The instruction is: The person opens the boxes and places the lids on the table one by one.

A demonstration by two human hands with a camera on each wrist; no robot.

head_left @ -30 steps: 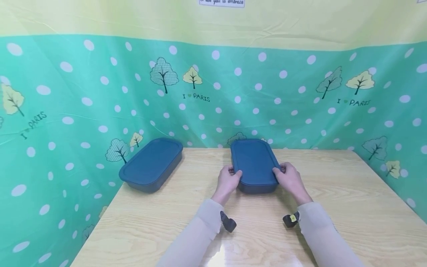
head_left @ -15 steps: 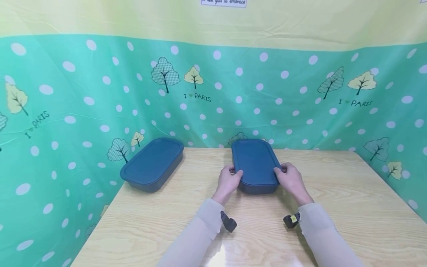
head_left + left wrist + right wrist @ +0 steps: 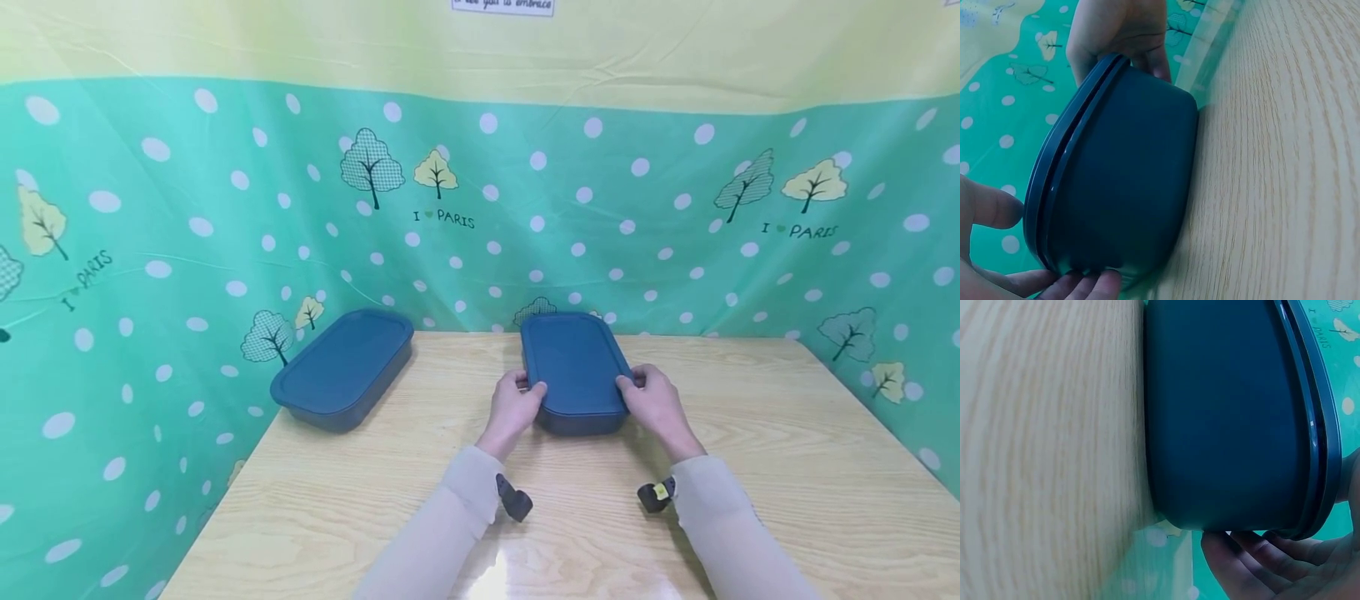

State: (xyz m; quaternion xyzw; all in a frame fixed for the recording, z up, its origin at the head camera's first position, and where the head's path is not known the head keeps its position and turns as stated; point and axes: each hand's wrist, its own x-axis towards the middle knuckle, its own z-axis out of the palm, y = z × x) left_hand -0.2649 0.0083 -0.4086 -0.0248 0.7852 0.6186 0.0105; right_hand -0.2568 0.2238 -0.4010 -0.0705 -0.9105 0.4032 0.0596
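A dark blue rectangular box with a lid [image 3: 576, 362] stands on the wooden table near the back cloth, just right of the middle. My left hand [image 3: 513, 410] grips its near left corner, thumb on the lid's edge and fingers against the side wall. On the opposite side my right hand [image 3: 654, 404] grips it the same way. Both wrist views show the box wall from close by, with a narrow dark gap running along the lid rim [image 3: 1063, 156]. In the right wrist view, the right fingertips [image 3: 1225, 550] touch the side below the rim.
A second lidded blue box [image 3: 345, 362] sits at an angle on the table's left side. Green dotted cloth [image 3: 480, 208] hangs behind and along both sides of the wooden table [image 3: 750, 417]. Black wrist cameras [image 3: 514, 500] are worn at both cuffs.
The head view has shifted very slightly. Both hands keep the same hold, and the boxes have not visibly moved.
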